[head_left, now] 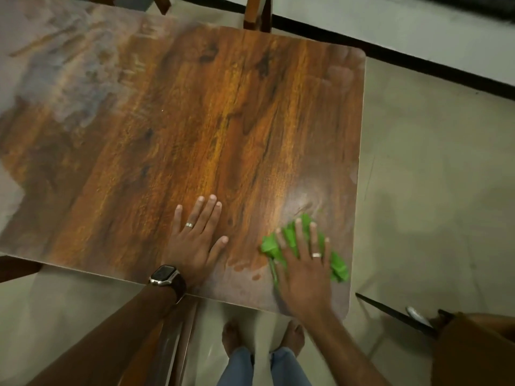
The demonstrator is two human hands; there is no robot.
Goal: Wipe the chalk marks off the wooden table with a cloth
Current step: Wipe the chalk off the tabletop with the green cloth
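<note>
Head view shows right hand (305, 263), fingers (299, 232) spread, pressing the green cloth (289, 236) on the tabletop (223, 121); chalk haze (64, 73) remains far left, so wiping seems partway.

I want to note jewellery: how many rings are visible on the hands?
2: one ring on the left hand, one ring on the right hand. Others may be hidden.

Pale tiled floor (434, 168) all around. Wooden chair legs (257, 12) at far edge. Dark strip (395, 58) crossing floor far right.
</note>
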